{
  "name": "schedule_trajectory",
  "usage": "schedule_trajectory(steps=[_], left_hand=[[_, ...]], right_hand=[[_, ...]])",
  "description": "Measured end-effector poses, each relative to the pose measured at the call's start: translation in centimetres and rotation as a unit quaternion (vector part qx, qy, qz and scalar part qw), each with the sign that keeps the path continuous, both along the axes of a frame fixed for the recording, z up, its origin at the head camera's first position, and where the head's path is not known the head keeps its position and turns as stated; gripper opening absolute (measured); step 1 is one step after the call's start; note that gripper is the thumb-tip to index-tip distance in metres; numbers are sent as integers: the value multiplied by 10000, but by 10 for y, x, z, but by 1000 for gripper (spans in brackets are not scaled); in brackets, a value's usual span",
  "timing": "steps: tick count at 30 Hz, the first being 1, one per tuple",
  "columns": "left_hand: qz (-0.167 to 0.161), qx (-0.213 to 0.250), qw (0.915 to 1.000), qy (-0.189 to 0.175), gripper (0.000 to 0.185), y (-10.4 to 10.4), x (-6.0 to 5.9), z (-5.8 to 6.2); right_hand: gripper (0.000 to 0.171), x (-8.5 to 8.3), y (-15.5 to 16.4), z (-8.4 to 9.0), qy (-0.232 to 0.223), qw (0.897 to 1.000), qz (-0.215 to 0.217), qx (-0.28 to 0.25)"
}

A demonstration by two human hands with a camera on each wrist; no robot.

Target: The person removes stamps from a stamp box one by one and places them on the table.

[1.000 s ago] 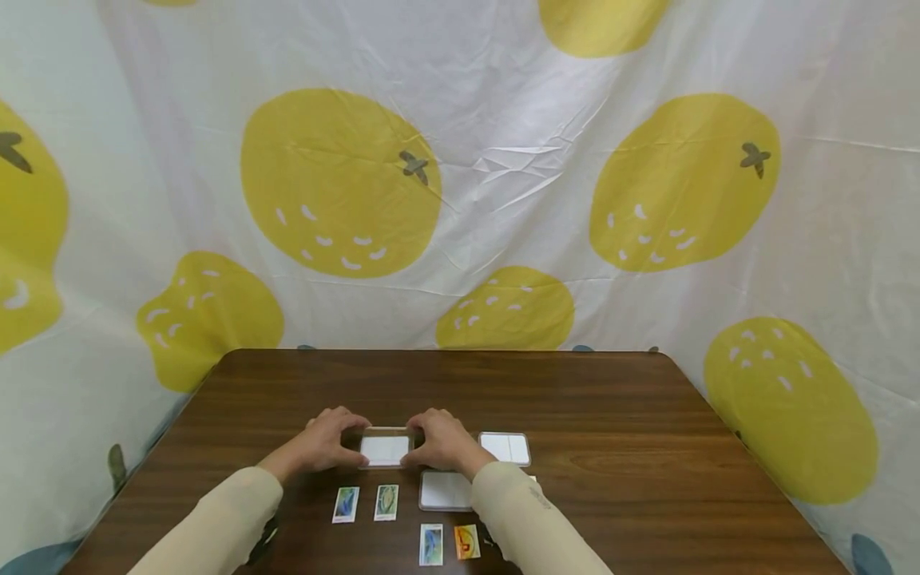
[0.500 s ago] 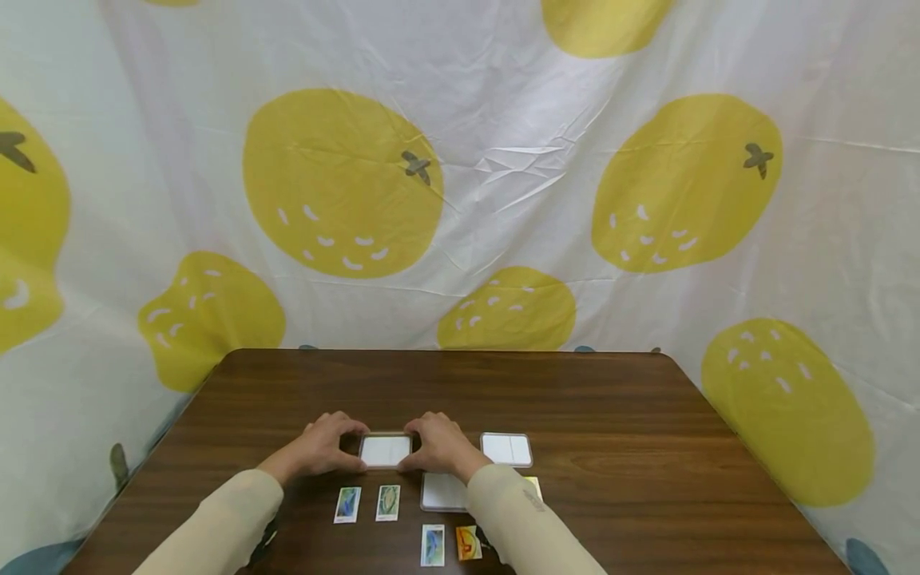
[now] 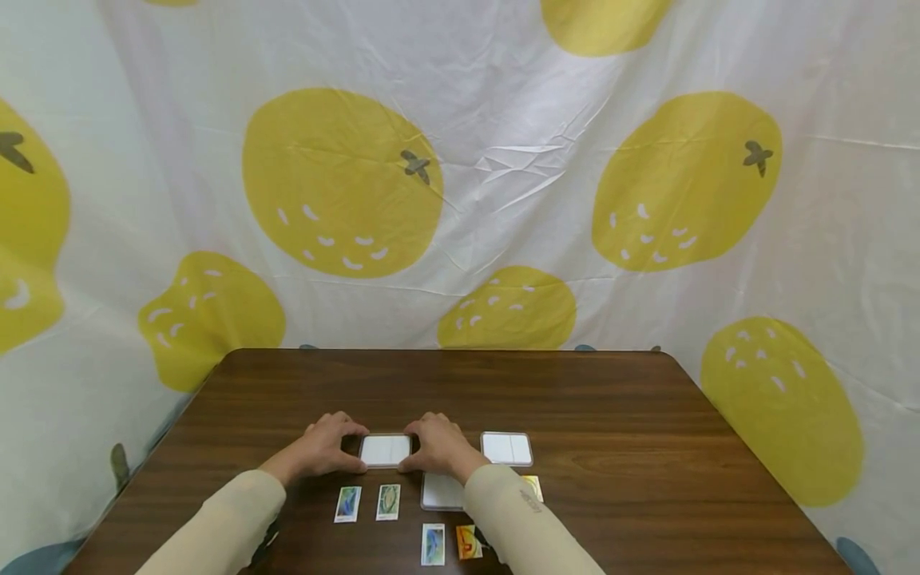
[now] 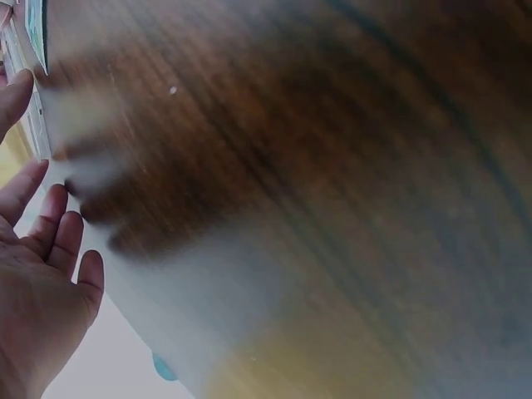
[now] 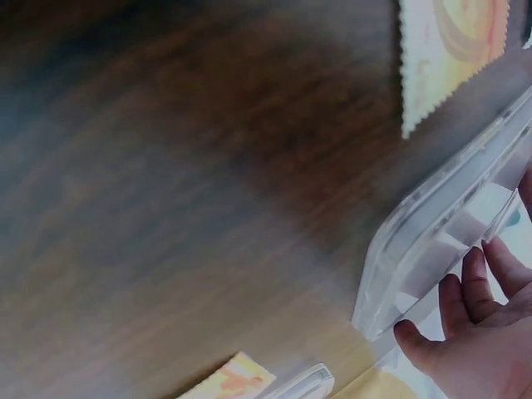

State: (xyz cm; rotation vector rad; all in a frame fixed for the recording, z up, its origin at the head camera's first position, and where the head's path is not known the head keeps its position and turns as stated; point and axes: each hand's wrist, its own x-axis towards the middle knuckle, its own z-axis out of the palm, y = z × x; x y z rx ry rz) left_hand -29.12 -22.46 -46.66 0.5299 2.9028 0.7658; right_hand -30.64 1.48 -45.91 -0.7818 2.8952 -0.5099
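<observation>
In the head view a flat clear plastic case (image 3: 385, 451) with a white insert lies on the table between both hands. My left hand (image 3: 319, 449) holds its left end, thumb at the near corner and forefinger at the far one. At the right end my right hand (image 3: 440, 447) does the same. A second clear case (image 3: 442, 492) lies under the right wrist, partly covered by the sleeve. In the left wrist view, the left hand's (image 4: 37, 307) other fingers extend loosely. Beyond another case (image 5: 432, 224), the right hand (image 5: 482, 349) shows in the right wrist view.
Two stamps, one blue (image 3: 347, 505) and one green (image 3: 388, 502), lie before the held case. Nearer are another blue stamp (image 3: 434, 545) and an orange stamp (image 3: 469, 542). A third case (image 3: 506, 449) sits at right, with a yellow stamp (image 3: 533, 487) partly behind the sleeve.
A second ago the held case's clear upper part stood slightly raised at the back; it has come down flat. Both hands lowered slightly with it, then stayed still.
</observation>
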Motion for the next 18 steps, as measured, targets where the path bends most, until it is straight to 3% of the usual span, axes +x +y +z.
schedule_trajectory(steps=[12, 18], left_hand=[[-10, -371, 9993, -92, 56, 5, 0, 4], [-115, -447, 9989, 28, 56, 4, 1, 5]], right_hand=[[61, 0, -2, 0, -149, 9997, -137, 111], [61, 1, -3, 0, -88, 9999, -88, 120]])
